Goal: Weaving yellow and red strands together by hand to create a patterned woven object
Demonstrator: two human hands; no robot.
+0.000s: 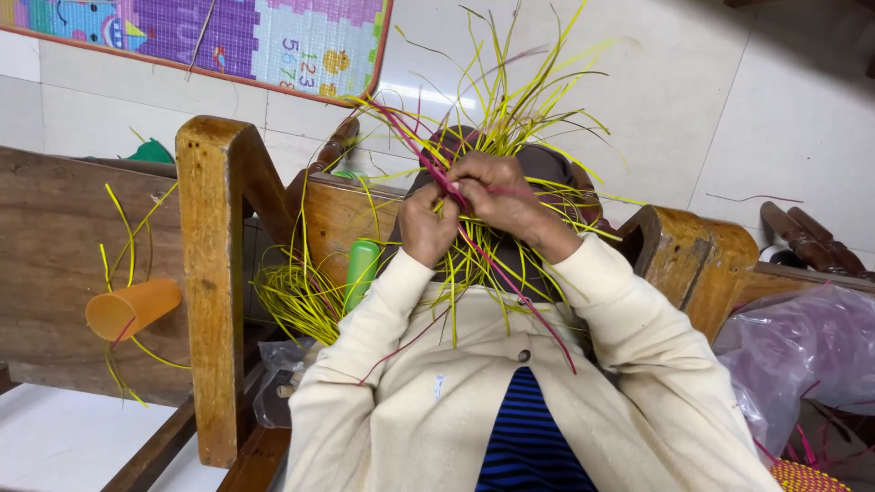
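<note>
Here both hands meet over a dark round form [538, 169] held on the lap, and that form serves as the landmark. The left hand [427, 226] sits at its near-left edge, fingers curled and pinching a bundle of yellow strips [474, 264] together with a pink strip [510, 282]. The right hand [497, 189] lies across the middle of the form, its grip clenched on the same pink strip where it crosses the yellow ones. More yellow strips fan upward beyond the form, and others trail down toward the cream cardigan [437, 401] just below it.

Left of the form stands a wooden chair frame [214, 273], with a green bottle [361, 269] and a loose heap of yellow strips [296, 301] between them. Further left an orange cup [132, 308] lies on its side. Right of the form a purple plastic bag [802, 351] rests on the chair.

As a judgement, the risk lies in the springy strips: if either pinch loosens, the crossing could slip apart. The long free ends could also tangle, or a sharp pull could kink the pink strip.
</note>
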